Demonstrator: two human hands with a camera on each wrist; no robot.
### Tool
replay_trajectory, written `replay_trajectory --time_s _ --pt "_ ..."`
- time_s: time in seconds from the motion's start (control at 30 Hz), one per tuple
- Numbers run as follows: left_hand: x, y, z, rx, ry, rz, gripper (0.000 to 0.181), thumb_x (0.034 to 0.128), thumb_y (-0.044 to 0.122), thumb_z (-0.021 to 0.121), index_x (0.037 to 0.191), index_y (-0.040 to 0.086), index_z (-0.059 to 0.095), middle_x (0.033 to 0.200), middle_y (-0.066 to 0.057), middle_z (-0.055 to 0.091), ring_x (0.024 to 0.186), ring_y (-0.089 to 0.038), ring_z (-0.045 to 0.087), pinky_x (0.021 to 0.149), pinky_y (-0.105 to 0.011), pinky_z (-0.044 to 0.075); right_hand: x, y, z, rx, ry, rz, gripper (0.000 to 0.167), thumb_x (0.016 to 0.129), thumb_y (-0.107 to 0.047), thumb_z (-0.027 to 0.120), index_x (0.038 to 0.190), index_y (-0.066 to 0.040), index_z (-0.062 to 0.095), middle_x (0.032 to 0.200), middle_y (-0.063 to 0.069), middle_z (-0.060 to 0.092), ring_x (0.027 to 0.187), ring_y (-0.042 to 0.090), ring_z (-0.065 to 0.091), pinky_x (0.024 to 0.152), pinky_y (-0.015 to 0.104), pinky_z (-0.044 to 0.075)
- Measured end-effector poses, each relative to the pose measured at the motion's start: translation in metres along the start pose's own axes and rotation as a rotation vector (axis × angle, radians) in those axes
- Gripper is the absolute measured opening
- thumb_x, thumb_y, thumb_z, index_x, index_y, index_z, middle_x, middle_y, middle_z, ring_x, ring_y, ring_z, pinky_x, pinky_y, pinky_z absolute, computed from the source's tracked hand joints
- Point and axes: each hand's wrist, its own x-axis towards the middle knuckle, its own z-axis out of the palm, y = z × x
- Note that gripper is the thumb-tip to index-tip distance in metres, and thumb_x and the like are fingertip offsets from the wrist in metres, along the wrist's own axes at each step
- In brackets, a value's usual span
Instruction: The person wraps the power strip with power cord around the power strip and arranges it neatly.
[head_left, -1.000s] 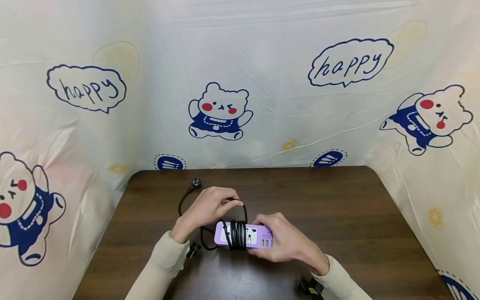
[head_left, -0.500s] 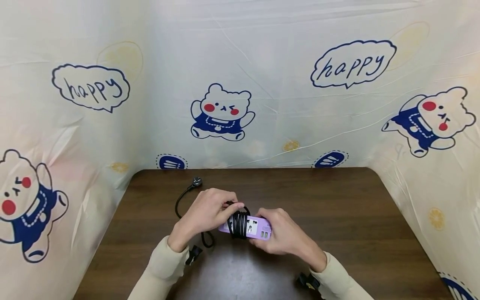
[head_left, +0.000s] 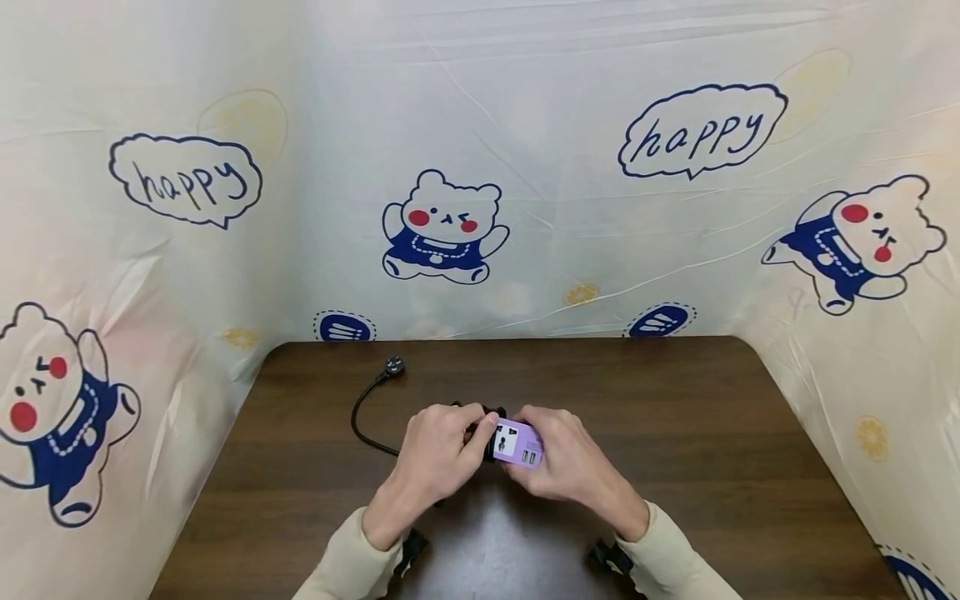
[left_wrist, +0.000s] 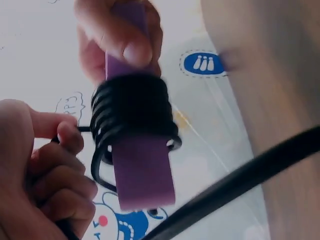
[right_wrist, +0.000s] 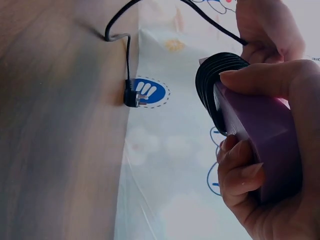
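Note:
A purple power strip [head_left: 525,445] with white sockets is held at its right end by the right hand [head_left: 566,458], thumb and fingers on opposite sides. Black cable [left_wrist: 132,107] is wound round its middle in several close turns. The left hand [head_left: 438,454] pinches the cable beside the coil, its other fingers curled, as the left wrist view shows [left_wrist: 55,170]. In the right wrist view the right thumb lies against the edge of the coil [right_wrist: 212,85]. The left hand hides the strip's left end in the head view.
The cable's loose end curves over the brown wooden table [head_left: 675,450] to a black plug [head_left: 393,366] near the back left. A printed curtain [head_left: 555,167] with bears surrounds the table's back and sides. Black wrist devices [head_left: 611,557] sit by both sleeves.
The left hand has moved down and closer to the strip, covering its left part and the coil. The strip and right hand have risen slightly toward the table's back. The plug has barely shifted.

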Motion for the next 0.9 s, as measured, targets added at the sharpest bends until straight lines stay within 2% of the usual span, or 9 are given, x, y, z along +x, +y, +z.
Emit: replay_trajectory --time_s 0.17,0.33,0.47,0.67,0.9 --pt "-0.009 0.01 0.012 0.054 0.124 -0.024 0.039 0.1 0.024 0.071 0.065 0.023 0.052 0.055 0.015 0.033 0.049 0.0 0.029 0.045 -0.02 0.024 0.001 0.0 0.004 -0.017 0.034 -0.005 0.041 0.068 -0.023 0.093 0.1 -0.015 0.07 0.084 -0.009 0.068 0.067 0.001 0.057 0.058 0.018 0.048" --pt "-0.017 0.018 0.025 0.07 0.174 -0.032 0.044 0.1016 0.024 0.069 0.064 0.024 0.045 0.055 0.015 0.031 0.048 0.004 0.025 0.044 -0.017 0.019 0.001 0.001 0.005 -0.04 0.071 0.007 0.04 0.068 -0.024 0.093 0.101 -0.015 0.071 0.085 -0.009 0.067 0.066 0.002 0.055 0.057 0.018 0.045" --pt "-0.02 0.018 0.03 0.07 0.22 -0.058 0.044 0.1017 0.024 0.069 0.065 0.024 0.045 0.055 0.015 0.032 0.048 0.004 0.026 0.044 -0.017 0.018 0.001 0.001 0.003 -0.056 0.093 0.018 0.041 0.068 -0.026 0.093 0.101 -0.015 0.072 0.085 -0.01 0.069 0.066 0.002 0.055 0.057 0.017 0.045" --pt "-0.022 0.018 0.036 0.059 0.253 -0.039 0.039 0.1038 0.026 0.068 0.069 0.024 0.049 0.056 0.015 0.035 0.049 0.005 0.028 0.045 -0.015 0.019 -0.001 0.001 0.001 -0.048 0.132 0.05 0.041 0.068 -0.024 0.093 0.103 -0.015 0.074 0.087 -0.009 0.07 0.066 0.002 0.056 0.056 0.017 0.045" --pt "-0.024 0.013 0.04 0.014 0.251 -0.031 0.036 0.1038 0.023 0.067 0.072 0.024 0.05 0.057 0.015 0.034 0.051 0.005 0.028 0.047 -0.015 0.02 0.0 0.004 0.001 -0.046 0.185 0.077 0.046 0.066 -0.021 0.095 0.105 -0.008 0.075 0.088 -0.003 0.072 0.067 0.004 0.058 0.057 0.018 0.047"
